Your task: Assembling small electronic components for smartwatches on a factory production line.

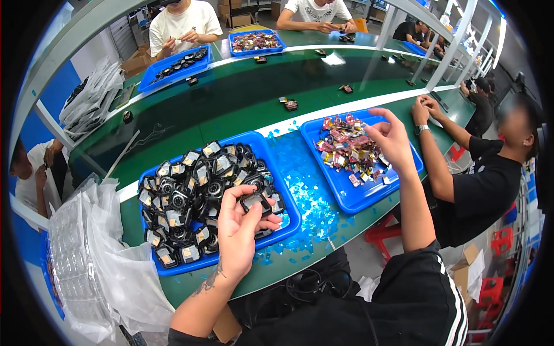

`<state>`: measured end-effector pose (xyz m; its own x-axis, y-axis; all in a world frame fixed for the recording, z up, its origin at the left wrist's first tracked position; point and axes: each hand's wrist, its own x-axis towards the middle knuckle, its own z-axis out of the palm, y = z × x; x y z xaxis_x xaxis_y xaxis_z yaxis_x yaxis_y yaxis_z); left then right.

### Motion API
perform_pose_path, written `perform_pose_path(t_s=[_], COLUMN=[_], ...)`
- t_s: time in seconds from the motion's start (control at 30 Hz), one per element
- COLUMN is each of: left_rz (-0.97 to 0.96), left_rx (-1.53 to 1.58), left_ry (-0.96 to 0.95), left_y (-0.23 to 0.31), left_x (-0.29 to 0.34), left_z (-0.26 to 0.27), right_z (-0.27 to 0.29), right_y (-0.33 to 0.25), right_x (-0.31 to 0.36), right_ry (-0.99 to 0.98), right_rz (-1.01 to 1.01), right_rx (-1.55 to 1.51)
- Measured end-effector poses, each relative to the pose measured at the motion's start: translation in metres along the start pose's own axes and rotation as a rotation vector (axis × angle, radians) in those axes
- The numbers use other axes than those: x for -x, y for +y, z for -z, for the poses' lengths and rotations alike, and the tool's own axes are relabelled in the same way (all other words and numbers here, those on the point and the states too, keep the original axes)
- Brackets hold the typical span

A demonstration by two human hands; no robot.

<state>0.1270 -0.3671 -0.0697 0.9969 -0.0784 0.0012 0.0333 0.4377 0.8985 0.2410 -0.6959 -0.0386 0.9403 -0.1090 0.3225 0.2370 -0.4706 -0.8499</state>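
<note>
My left hand [238, 233] holds a black smartwatch case [256, 203] between thumb and fingers, with its hollow side up. Beneath it, a blue tray [293, 222] is heaped with similar black watch cases [180, 199], some showing round sensor backs. My right hand [392, 141] hovers over the right part of a second blue tray [350, 206]. Its thumb and forefinger are curved and apart, and nothing shows between them. That tray holds a pile of small pink, yellow and silver parts [347, 141], perhaps small batteries or circuit pieces.
Small blue film pieces [309, 199] litter the green bench between the trays. Clear plastic trays and sheets [98, 259] are stacked at left. A dark green conveyor [231, 95] carries scattered parts beyond. A co-worker [482, 155] sits close at right; others work across the belt.
</note>
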Motion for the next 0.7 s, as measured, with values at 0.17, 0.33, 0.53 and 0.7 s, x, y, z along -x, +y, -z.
perform_pose_path(t_s=[0.17, 0.33, 0.53, 0.7], left_rz=[-0.046, -0.132, -0.156, -0.256], left_rx=[-0.182, -0.477, -0.507, -0.603], left_ry=[-0.079, -0.209, -0.181, -0.146], left_y=[0.007, 0.004, 0.007, 0.003], left_x=[0.000, -0.004, 0.000, -0.004], left_z=[0.000, -0.001, -0.003, 0.005], right_z=[-0.007, -0.058, -0.110, -0.123], right_y=[-0.024, -0.069, -0.080, -0.084], right_x=[0.023, 0.077, 0.104, 0.104], right_ry=[-0.148, -0.429, -0.471, -0.303], right_rz=[0.010, -0.016, 0.023, 0.335], right_rx=[-0.116, -0.446, -0.539, -0.198])
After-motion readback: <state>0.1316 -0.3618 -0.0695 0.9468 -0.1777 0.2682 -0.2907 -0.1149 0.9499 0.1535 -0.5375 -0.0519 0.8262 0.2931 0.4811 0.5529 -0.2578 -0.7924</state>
